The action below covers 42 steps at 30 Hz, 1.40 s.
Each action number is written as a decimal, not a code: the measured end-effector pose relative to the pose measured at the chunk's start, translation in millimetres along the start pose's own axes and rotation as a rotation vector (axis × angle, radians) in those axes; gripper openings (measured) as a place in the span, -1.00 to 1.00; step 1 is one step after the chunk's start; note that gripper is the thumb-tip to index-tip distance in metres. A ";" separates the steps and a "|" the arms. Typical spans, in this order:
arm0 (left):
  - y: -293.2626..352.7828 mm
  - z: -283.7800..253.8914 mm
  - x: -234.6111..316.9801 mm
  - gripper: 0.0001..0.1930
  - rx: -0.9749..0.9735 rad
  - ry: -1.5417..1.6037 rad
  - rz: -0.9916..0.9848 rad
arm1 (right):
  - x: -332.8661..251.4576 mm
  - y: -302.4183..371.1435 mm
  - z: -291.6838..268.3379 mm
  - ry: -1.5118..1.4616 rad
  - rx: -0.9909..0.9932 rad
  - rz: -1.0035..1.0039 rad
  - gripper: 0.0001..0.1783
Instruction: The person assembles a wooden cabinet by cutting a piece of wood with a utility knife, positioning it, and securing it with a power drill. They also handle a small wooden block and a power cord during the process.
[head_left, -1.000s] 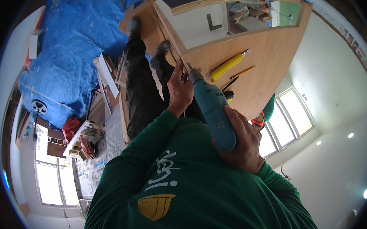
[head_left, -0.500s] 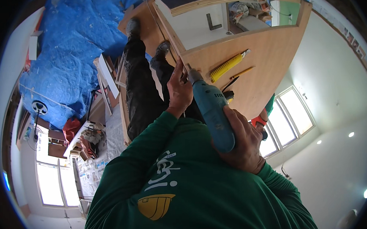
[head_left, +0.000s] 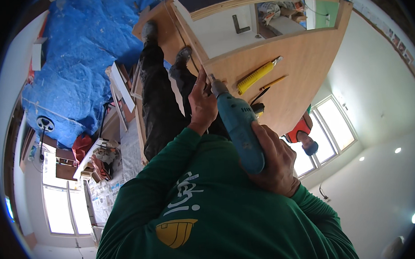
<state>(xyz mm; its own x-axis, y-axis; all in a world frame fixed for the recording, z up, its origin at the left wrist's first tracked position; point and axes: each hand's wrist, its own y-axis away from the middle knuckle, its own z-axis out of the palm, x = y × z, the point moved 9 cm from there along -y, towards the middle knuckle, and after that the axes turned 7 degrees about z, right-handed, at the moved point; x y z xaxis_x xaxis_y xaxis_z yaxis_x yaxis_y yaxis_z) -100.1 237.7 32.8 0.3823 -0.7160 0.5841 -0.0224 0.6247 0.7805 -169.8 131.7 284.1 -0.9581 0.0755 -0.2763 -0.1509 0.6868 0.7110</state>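
My right hand [head_left: 275, 158] is wrapped around the body of a teal power drill [head_left: 239, 130]. Its grey chuck [head_left: 219, 87] points up and slightly left, with the tip at the near left corner of a light wooden panel [head_left: 299, 89]. My left hand [head_left: 203, 107] is beside the chuck, fingers stretched along the panel's edge. Whether its fingertips steady anything small there is hidden. On the panel, right of the drill, lie a yellow utility knife [head_left: 256, 76] and a yellow pencil [head_left: 273, 83]. A dark tool with some yellow [head_left: 258, 109] is partly covered by the drill.
The panel has a rectangular opening framed in wood, with a black L-shaped bracket [head_left: 239, 24] inside. A blue tarp [head_left: 86, 56] covers the floor at far left. Boards [head_left: 122, 87] lean left of my legs. Another person [head_left: 304, 134] in red is beyond the panel at right.
The other person at right has come further into view beyond the panel. My hands and the drill stay almost in place, with only a slight shift.
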 end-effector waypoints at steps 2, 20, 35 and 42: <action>-0.3 -1.3 -2.7 -0.14 0.006 -0.010 0.029 | -0.2 -0.3 0.1 0.013 -0.003 0.002 -0.15; -0.9 -6.6 2.2 -0.21 0.002 -0.250 0.122 | -2.9 3.8 -5.2 -0.068 0.076 0.070 -0.15; -16.2 -4.0 -1.8 -0.30 -0.086 -0.233 0.393 | 57.2 177.5 4.2 -0.845 0.419 0.434 -0.20; -4.6 1.5 18.0 -0.33 -0.114 -0.362 0.362 | 116.7 245.1 53.4 -1.172 0.628 0.640 -0.24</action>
<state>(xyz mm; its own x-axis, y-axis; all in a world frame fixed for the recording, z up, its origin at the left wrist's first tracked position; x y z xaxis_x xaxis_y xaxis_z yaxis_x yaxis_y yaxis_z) -94.5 221.5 40.1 0.0246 -0.4969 0.8675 0.0141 0.8678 0.4967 -305.7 347.5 391.7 -0.0338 0.7982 -0.6015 0.6332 0.4827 0.6050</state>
